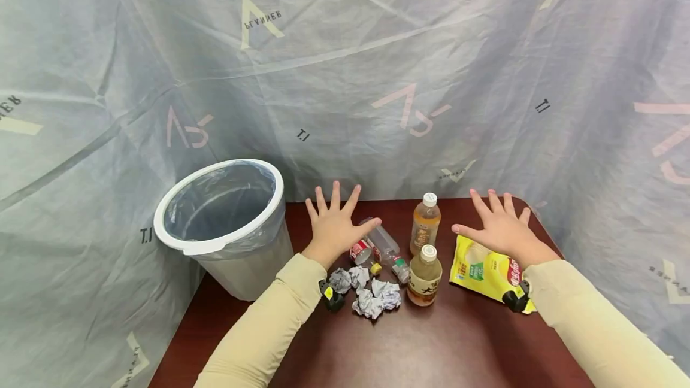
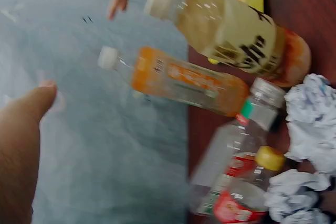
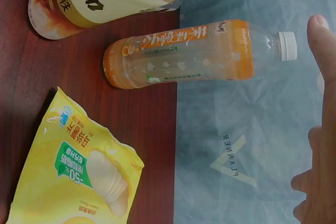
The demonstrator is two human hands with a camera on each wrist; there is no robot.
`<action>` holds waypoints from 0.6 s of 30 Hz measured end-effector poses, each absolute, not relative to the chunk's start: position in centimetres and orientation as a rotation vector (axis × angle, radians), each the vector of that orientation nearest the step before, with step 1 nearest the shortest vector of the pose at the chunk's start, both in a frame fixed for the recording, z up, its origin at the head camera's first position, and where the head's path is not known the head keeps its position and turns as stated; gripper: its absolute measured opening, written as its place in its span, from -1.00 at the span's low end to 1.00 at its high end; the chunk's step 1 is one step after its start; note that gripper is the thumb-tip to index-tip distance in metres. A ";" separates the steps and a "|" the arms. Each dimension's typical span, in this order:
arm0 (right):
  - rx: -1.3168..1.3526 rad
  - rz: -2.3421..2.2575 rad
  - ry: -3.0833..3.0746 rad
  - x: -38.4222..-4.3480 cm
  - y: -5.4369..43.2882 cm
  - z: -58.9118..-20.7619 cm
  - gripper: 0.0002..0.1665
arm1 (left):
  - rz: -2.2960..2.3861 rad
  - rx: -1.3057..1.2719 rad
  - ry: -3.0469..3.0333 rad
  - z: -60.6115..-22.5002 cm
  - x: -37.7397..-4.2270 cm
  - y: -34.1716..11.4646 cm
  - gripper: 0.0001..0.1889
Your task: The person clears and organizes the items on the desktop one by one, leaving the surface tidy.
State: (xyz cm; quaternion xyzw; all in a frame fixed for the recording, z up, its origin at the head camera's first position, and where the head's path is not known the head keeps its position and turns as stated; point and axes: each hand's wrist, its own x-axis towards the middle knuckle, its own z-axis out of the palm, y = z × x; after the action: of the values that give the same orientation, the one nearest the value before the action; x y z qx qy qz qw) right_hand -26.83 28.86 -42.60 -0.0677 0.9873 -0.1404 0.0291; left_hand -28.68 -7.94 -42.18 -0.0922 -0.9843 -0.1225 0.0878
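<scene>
My left hand (image 1: 335,231) is held up with fingers spread, above two lying bottles: a clear one (image 1: 384,243) with a green neck ring and a smaller red-labelled one (image 1: 362,252) with a yellow cap. My right hand (image 1: 504,229), also spread and holding nothing, hovers over a yellow snack bag (image 1: 482,268). Between the hands stand an orange-labelled bottle (image 1: 426,223) with a white cap and, nearer, a cream-labelled bottle (image 1: 424,277). Several crumpled paper balls (image 1: 385,295) lie in front of the bottles. In the right wrist view the orange-labelled bottle (image 3: 178,53) looks nearly see-through.
A white bin (image 1: 242,262) lined with a clear bag stands at the left end of the dark red table (image 1: 409,349). Grey printed sheeting (image 1: 345,106) hangs behind the table and along both sides.
</scene>
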 end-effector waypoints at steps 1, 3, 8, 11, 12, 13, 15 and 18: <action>-0.212 -0.435 3.045 -26.9 28.8 -42.6 0.34 | -0.373 -0.292 -2.900 -41.6 -28.6 -8.0 0.00; -0.217 -0.441 3.044 -27.0 28.6 -42.6 0.33 | -0.365 -0.326 -2.831 -40.2 -28.4 -8.2 -0.04; -0.236 -0.455 3.042 -27.0 28.3 -42.8 0.33 | -0.374 -0.384 -2.667 -36.9 -27.5 -9.4 -0.19; -0.246 -0.453 3.047 -27.0 28.2 -43.0 0.32 | -0.382 -0.379 -2.592 -35.4 -27.1 -10.6 -0.26; -0.252 -0.450 3.049 -27.0 28.2 -43.1 0.32 | -0.377 -0.370 -2.573 -35.1 -26.9 -11.1 -0.27; -0.255 -0.448 3.052 -27.1 28.2 -43.2 0.31 | -0.375 -0.358 -2.559 -34.8 -26.8 -11.7 -0.28; -0.264 -0.444 3.056 -27.1 28.1 -43.3 0.31 | -0.365 -0.331 -2.540 -34.4 -26.7 -13.2 -0.27; -0.273 -0.444 3.062 -27.2 28.0 -43.4 0.32 | -0.316 -0.273 -2.551 -34.1 -26.4 -15.8 -0.23</action>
State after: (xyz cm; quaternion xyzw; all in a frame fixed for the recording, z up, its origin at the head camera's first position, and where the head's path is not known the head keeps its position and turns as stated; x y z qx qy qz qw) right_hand -27.18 28.01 -43.39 -0.0880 0.9856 -0.1431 0.0179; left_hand -26.45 -15.82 -34.14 -0.1017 -0.9488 -0.1177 0.2749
